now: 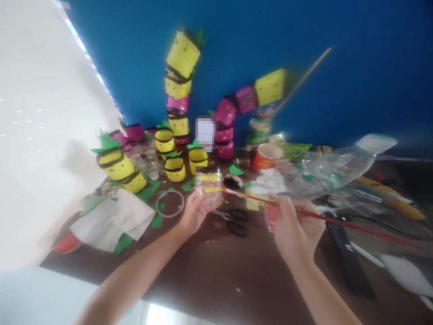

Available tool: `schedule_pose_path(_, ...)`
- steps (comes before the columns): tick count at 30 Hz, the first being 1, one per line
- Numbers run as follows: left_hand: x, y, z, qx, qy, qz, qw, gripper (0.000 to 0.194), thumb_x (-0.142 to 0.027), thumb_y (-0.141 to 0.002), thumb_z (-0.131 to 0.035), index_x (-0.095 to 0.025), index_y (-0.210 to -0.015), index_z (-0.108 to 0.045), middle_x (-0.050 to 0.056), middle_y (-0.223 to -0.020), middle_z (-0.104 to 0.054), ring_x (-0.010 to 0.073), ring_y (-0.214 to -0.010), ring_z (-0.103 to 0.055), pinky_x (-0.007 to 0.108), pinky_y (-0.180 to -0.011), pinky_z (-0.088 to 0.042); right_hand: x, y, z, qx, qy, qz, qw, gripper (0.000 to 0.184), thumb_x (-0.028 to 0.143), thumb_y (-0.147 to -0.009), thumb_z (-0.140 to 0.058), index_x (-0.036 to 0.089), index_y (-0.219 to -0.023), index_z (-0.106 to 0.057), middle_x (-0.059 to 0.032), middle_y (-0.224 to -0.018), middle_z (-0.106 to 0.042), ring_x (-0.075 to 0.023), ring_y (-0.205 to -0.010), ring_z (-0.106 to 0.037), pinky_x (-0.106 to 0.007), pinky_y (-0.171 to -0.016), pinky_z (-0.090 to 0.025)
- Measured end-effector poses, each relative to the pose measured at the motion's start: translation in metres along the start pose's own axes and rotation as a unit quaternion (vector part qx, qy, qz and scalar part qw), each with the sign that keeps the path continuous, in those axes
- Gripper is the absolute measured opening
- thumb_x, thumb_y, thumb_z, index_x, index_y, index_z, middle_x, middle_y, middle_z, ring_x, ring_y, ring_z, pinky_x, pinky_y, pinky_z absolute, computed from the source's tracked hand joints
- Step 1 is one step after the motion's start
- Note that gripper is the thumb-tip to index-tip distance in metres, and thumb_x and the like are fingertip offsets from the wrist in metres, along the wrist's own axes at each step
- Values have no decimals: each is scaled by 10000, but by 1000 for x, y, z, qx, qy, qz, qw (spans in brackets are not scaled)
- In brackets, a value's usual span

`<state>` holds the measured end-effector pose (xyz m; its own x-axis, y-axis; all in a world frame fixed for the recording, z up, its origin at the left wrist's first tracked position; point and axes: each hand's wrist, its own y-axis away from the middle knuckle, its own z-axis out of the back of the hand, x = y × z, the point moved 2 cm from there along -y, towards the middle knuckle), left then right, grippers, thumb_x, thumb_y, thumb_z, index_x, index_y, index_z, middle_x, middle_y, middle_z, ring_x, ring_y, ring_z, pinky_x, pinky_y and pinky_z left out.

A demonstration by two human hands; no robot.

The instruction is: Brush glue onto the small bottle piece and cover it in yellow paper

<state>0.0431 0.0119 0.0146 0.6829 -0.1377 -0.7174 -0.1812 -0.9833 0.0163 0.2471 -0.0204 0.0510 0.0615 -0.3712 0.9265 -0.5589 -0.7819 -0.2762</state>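
Observation:
My left hand (pixel 193 212) is closed round a small clear plastic cup section with yellow bands (pixel 209 183), held just above the dark table (pixel 209 266). My right hand (pixel 295 225) grips a long thin red brush (pixel 338 220); its tip reaches left to the yellow band on the cup. Black scissors (pixel 235 220) lie on the table between my two hands. A small dark pot (pixel 232 182) sits just behind the brush tip.
Yellow and pink pineapple-like cup figures (pixel 177 72) stand and stack along the blue wall. A clear plastic bottle (pixel 338 169) lies at right, an orange cup (pixel 265 157) behind it. White paper (pixel 111 221), green scraps and a clear ring (pixel 170 204) lie at left.

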Motion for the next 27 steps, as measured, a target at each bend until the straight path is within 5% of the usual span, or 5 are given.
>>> schedule_pose_path(6, 0, 1, 0, 7, -2, -6, 1000, 451, -426, -684, -763, -164, -1038, -664, 69, -928, -736, 230, -894, -694, 401, -896, -509, 1, 5, -5, 34, -30, -17, 999, 317, 433, -703, -759, 200, -618, -563, 20, -612, -697, -164, -641, -698, -310, -673, -544)
schedule_pose_path(12, -1, 0, -2, 3, -3, -12, 1000, 493, -375, -650, -800, -184, -1075, -639, 68, -1085, -700, 221, -978, -669, 396, -938, -489, 14, 12, -4, -21, 149, 107, 983, 235, 356, -789, -690, 204, -635, -599, -11, -666, -701, -222, -794, -720, -350, -765, -539)
schedule_pose_path(18, 0, -1, -1, -5, -17, -20, 1000, 501, -340, -619, -826, -192, -1056, -631, 72, -1128, -681, 233, -1011, -658, 447, -1003, -447, 22, 15, -11, 35, 139, 119, 982, 254, 383, -814, -653, 233, -624, -574, 10, -600, -678, -208, -679, -710, -395, -790, -552)
schedule_pose_path(24, -1, -1, -4, -7, -16, -19, 1000, 520, -321, -581, -847, -189, -1036, -632, 79, -1094, -694, 257, -1049, -646, 468, -1017, -432, 19, 13, -6, -29, 154, 140, 978, 284, 386, -793, -674, 224, -594, -554, 17, -564, -618, -252, -824, -720, -400, -807, -547)
schedule_pose_path(27, -2, -1, -6, -16, -19, -23, 999, 502, -310, -578, -849, -193, -1016, -634, 69, -1085, -697, 236, -1026, -654, 452, -1025, -423, 17, 13, -7, 2, 129, 131, 983, 278, 388, -796, -671, 224, -604, -553, 18, -574, -625, -243, -794, -722, -414, -826, -542)
